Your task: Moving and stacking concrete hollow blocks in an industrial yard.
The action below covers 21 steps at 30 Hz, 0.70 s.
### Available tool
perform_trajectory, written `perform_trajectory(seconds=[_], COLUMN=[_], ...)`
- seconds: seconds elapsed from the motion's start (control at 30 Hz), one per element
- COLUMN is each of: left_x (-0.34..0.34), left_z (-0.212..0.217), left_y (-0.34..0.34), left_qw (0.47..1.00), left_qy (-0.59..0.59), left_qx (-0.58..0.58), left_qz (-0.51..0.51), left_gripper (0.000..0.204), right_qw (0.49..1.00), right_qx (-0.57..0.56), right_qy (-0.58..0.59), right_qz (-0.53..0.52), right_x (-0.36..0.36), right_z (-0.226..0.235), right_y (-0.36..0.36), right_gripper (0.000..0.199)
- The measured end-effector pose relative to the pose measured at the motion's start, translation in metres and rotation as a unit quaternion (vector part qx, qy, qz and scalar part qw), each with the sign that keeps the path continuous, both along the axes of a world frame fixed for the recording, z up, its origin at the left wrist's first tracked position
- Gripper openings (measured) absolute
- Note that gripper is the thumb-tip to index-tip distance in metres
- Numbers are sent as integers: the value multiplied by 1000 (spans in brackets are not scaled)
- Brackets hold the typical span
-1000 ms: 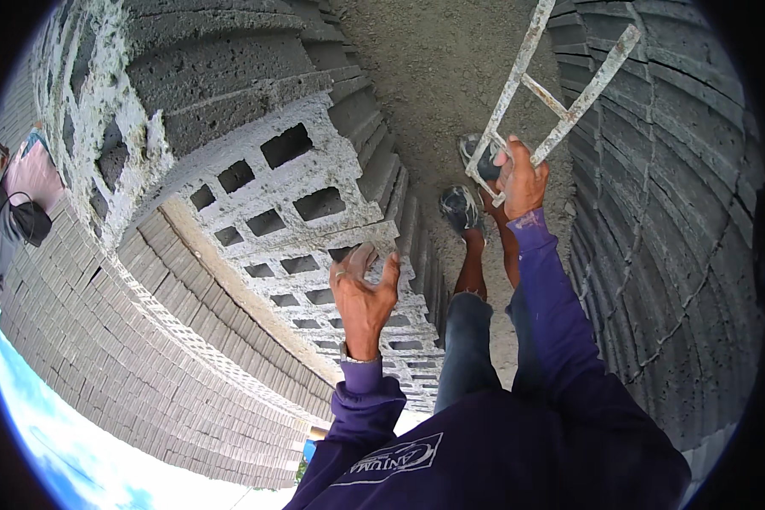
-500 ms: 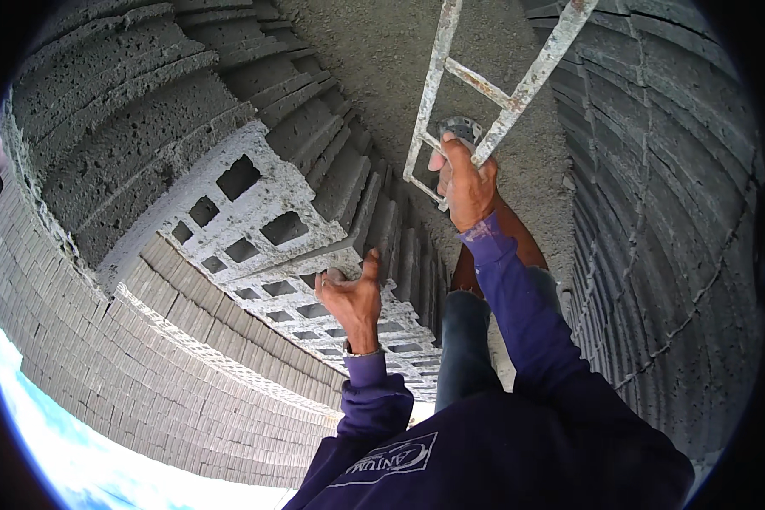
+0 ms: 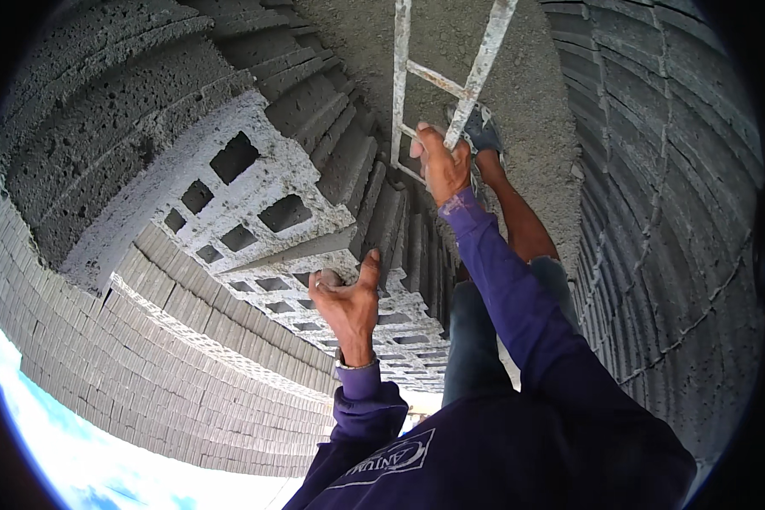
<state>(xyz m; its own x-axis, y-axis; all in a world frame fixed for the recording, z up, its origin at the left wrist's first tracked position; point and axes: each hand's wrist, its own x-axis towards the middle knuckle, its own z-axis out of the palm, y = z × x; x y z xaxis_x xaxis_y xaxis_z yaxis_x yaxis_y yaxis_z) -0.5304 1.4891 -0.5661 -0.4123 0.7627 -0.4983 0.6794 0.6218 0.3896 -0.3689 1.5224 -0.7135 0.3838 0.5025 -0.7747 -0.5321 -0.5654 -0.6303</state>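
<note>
My left hand (image 3: 347, 304) is hooked onto a hollow concrete block (image 3: 314, 257) in the stack at left. Its fingers curl into a hole in the pale face, and the thumb presses along the edge. In my right hand (image 3: 447, 168) is a narrow metal ladder (image 3: 479, 72), white with rusty patches. That hand wraps around one rail near a rung; the ladder's far end runs out of view at the top. Its near end sits beside the stacked blocks.
Larger stacked blocks (image 3: 119, 110) rise at upper left. Another tall block wall (image 3: 663, 195) curves along the right. Between them runs a gritty ground strip (image 3: 535, 170), where my shoe (image 3: 484, 136) stands. A long block stack (image 3: 204, 374) and sky show at lower left.
The ladder and my right hand have shifted left. My shod foot now shows to the right of the ladder, with more of the lower leg visible. My left hand keeps its hold on the block.
</note>
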Motion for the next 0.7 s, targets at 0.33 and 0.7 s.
perform_trajectory(seconds=[0.33,0.7], left_x=[37,46], left_z=[63,-26], left_y=[50,109], left_qw=[978,979], left_qy=[67,162], left_qx=[-33,-73], left_qz=[-196,-101], left_gripper=[53,62], right_qw=[995,999], right_qx=[-66,-49], right_qy=[-33,-1], right_qz=[-68,20], right_x=[90,71], right_z=[42,51], right_y=[-9,13], right_gripper=[41,46])
